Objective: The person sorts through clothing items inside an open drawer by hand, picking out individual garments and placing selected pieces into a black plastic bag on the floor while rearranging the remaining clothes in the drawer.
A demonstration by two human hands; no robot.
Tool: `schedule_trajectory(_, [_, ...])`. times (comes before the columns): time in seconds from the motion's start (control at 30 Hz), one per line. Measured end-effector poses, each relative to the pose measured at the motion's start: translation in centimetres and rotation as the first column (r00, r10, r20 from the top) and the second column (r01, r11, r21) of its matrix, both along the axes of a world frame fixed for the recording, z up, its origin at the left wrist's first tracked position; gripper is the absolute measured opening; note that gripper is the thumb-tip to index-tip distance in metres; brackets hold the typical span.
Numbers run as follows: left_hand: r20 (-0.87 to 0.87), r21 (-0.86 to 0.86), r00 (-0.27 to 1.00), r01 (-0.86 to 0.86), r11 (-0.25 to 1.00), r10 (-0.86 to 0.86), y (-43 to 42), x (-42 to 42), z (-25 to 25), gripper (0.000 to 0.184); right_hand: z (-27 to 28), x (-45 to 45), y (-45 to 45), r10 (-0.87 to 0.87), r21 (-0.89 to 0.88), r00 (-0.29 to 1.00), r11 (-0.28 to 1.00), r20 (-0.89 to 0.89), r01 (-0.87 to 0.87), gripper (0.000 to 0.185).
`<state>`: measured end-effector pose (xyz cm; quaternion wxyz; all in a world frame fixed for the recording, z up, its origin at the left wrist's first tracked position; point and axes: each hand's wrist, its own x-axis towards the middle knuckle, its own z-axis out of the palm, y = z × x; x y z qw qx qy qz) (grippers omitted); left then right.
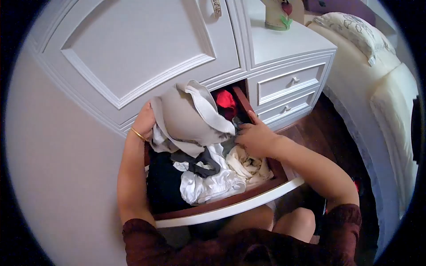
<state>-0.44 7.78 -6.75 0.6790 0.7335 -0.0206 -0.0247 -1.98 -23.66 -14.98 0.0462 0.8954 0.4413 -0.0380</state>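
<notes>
My left hand (145, 120), with a gold bangle at the wrist, is closed on the left side of a beige-grey bra (179, 113). The bra is raised over the open drawer, its smooth rounded cup and pale edging showing. At the drawer's right side, my right hand (257, 138) reaches in with its fingers apart, close to the bra's lower right edge and some dark grey cloth. Below lie white satiny underwear (211, 186), a crumpled cream garment (248, 164), a dark grey strip of cloth (204, 164) and black clothing (166, 181). Something red (225, 101) shows at the back.
The pulled-out drawer (230, 206) has a white front edge above my knees. Behind it stands a white cabinet door (137, 48). To the right are small closed drawers (290, 82) with a decorated pot (277, 20) on top, and a bed (355, 84) with a pillow.
</notes>
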Motion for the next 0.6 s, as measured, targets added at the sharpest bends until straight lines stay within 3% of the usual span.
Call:
schedule_trajectory(0.03, [0.014, 0.005, 0.999, -0.045, 0.999, 0.045, -0.1, 0.0, 0.3, 0.024, 0.2, 0.2, -0.4, -0.023, 0.129, 0.999, 0.991, -0.025, 0.026, 0.033])
schedule_trajectory(0.07, [0.122, 0.035, 0.992, 0.012, 0.999, -0.016, 0.1, 0.1, 0.3, 0.022, 0.5, 0.4, -0.6, -0.043, 0.254, 0.998, 0.966, -0.053, 0.055, 0.036])
schedule_trajectory(0.13, [0.226, 0.04, 0.974, -0.041, 0.998, 0.031, -1.8, -0.6, 1.9, 0.024, 1.5, 0.6, -0.5, 0.026, 0.644, 0.953, 0.743, -0.3, 0.183, 0.047])
schedule_trajectory(0.17, [0.276, 0.041, 0.96, -0.066, 0.997, 0.052, -3.0, -0.9, 2.7, 0.025, 2.3, 0.5, -0.4, 0.1, 0.774, 0.911, 0.57, -0.399, 0.276, 0.053])
schedule_trajectory(0.2, [0.324, 0.038, 0.943, -0.099, 0.994, 0.081, -3.9, -0.9, 3.2, 0.026, 3.3, 0.1, 0.1, 0.204, 0.806, 0.862, 0.502, -0.464, 0.315, 0.06])
schedule_trajectory(0.23, [0.37, 0.034, 0.923, -0.13, 0.991, 0.109, -4.7, -0.9, 3.6, 0.028, 4.6, -0.6, 0.2, 0.347, 0.773, 0.709, 0.446, -0.614, 0.451, 0.062])
schedule_trajectory(0.3, [0.466, 0.092, 0.875, -0.196, 0.976, 0.132, -5.8, -0.9, 4.6, 0.032, 5.9, -1.6, 0.7, 0.566, 0.652, 0.399, 0.362, -0.721, 0.666, 0.058])
schedule_trajectory(0.37, [0.566, 0.207, 0.817, -0.272, 0.94, 0.112, -6.3, -1.0, 5.4, 0.035, 5.9, -2.0, 1.3, 0.527, 0.62, 0.42, 0.287, -0.739, 0.73, 0.05])
schedule_trajectory(0.47, [0.614, 0.208, 0.776, -0.333, 0.92, 0.142, -6.6, -1.1, 5.2, 0.041, 7.1, -2.8, 0.9, 0.425, 0.531, 0.42, 0.185, -0.802, 0.827, 0.034])
schedule_trajectory(0.53, [0.733, 0.419, 0.678, -0.516, 0.747, 0.057, -6.6, -2.1, 6.0, 0.041, 6.5, -2.1, 0.1, 0.381, 0.517, 0.447, 0.099, -0.809, 0.851, 0.021])
schedule_trajectory(0.6, [0.811, 0.507, 0.583, -0.654, 0.561, -0.052, -6.4, -2.7, 6.9, 0.041, 6.0, -0.7, -1.1, 0.415, 0.493, 0.403, 0.135, -0.816, 0.86, 0.023])
